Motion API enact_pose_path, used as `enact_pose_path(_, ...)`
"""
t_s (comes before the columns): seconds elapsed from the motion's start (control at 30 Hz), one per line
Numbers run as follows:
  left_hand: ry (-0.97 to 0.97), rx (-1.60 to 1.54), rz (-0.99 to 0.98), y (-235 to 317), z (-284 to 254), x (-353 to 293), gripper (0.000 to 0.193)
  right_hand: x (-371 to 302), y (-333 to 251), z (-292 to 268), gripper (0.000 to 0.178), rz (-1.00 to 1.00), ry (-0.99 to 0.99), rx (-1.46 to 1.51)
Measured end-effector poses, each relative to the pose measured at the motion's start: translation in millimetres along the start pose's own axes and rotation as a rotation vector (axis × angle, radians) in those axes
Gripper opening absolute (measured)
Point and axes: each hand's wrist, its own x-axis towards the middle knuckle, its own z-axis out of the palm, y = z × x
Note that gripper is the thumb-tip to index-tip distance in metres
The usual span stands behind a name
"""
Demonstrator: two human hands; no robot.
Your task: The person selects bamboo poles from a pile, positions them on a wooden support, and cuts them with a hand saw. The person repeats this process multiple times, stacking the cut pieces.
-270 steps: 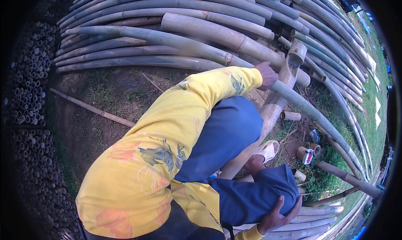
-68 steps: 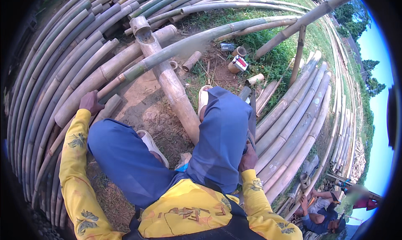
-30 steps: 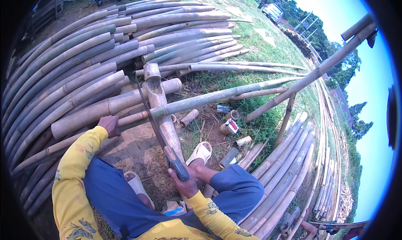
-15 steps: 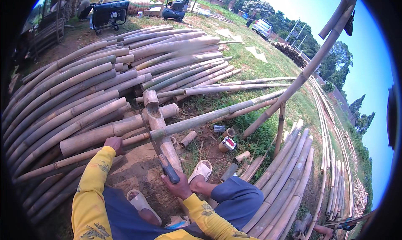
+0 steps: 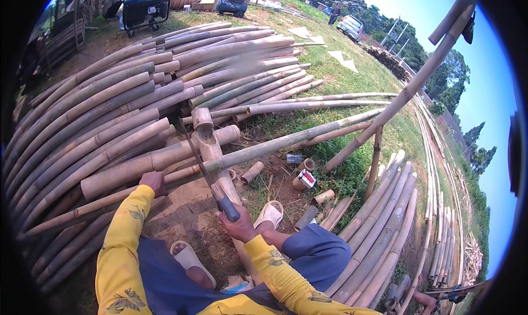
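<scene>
A long bamboo pole (image 5: pixel 286 140) runs from my lower left up to the right, resting across an upright-leaning bamboo post (image 5: pixel 207 143) with a notched top. My left hand (image 5: pixel 153 183) is closed around the pole, left of the post. In my right hand (image 5: pixel 240 225) is the dark handle of a handsaw (image 5: pixel 199 157). Its narrow blade crosses the pole just beside the post, its tip pointing away from me. Whether the teeth are sunk into the bamboo cannot be made out.
A big stack of bamboo poles (image 5: pixel 115 103) lies on the left, more poles (image 5: pixel 385 227) on the right. Bamboo offcuts (image 5: pixel 252 172) and a small box (image 5: pixel 304 179) lie near my sandalled foot. A slanting pole (image 5: pixel 407 92) rises at right. A co-worker's hand (image 5: pixel 425 301) shows lower right.
The view has shifted, so the scene sits a little higher and further right. The right hand and handsaw have moved slightly away from me. My left hand keeps its grip on the pole.
</scene>
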Motion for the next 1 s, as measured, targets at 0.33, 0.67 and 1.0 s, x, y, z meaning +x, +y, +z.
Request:
enact_pose_path(0.33, 0.017, -0.021, 0.031, -6, 4, -2, 0.052, -112, -26, -19, 0.028, 0.116, -0.022, -0.022)
enact_pose_path(0.67, 0.001, -0.008, 0.066, 9, -4, 5, 0.05, -22, 26, -6, 0.015, 0.199, -0.025, 0.086)
enact_pose_path(1.0, 0.003, -0.034, 0.038, 11, -6, 7, 0.048, 4, 19, 5, 0.023, 0.189, -0.007, 0.092)
